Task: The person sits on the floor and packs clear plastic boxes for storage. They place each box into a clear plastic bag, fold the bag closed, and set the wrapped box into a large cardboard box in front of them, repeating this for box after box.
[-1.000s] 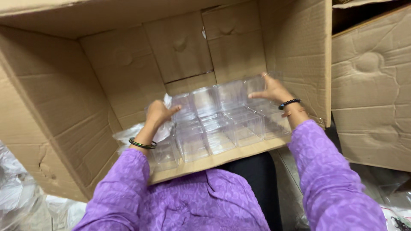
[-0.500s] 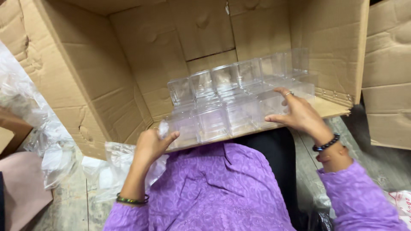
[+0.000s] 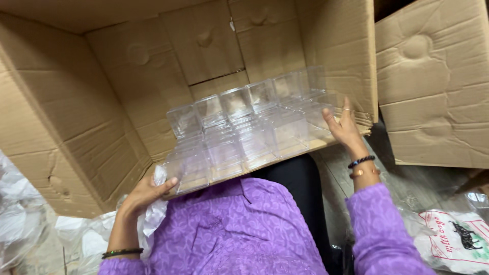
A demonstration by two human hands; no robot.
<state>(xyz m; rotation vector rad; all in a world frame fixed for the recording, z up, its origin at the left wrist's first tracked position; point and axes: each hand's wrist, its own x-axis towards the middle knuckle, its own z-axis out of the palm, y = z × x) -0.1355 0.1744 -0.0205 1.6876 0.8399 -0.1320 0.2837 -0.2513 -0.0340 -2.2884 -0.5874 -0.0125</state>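
Several clear plastic boxes (image 3: 244, 132) stand packed in rows on the lower flap of a big open cardboard carton (image 3: 127, 86). My left hand (image 3: 147, 192) curls around the near left corner of the block, with crumpled white plastic (image 3: 153, 219) beside it. At the block's right end, my right hand (image 3: 344, 127) rests flat against the boxes with its fingers spread. Both arms wear purple sleeves, with dark bead bracelets at the wrists.
A second cardboard carton (image 3: 433, 81) stands at the right, close to the first. Clear plastic wrap (image 3: 20, 214) lies heaped at the left. A printed white bag (image 3: 453, 239) lies on the floor at the lower right.
My left hand came off the top of the boxes down to the near left corner. My right hand slid from the top to the right end. The view has shifted.
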